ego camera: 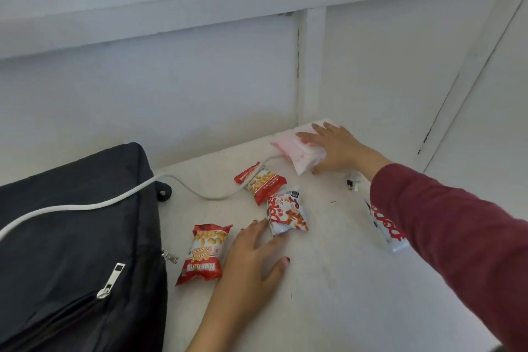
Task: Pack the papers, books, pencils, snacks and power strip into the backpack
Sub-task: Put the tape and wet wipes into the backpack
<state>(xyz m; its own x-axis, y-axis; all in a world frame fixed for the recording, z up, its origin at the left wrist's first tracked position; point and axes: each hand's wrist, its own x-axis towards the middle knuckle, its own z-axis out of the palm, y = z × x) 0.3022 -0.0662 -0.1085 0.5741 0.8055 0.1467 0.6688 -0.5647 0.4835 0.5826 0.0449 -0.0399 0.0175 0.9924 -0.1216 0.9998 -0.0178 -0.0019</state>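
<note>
While right hand reaches, fingers flat on pink packet, left hand splayed empty on table

1. The white table has some small dark marks on its top.
2. A black backpack lies on its left part.
3. A white cable runs from the backpack across the table.
4. One red peanut packet lies just beside the backpack; a second red peanut packet lies farther back, at the cable.
5. A white-and-red snack packet touches that second one; a similar packet lies at the right, partly hidden.
6. A pink-and-white packet is at the far corner, with a small plug near it.
</note>
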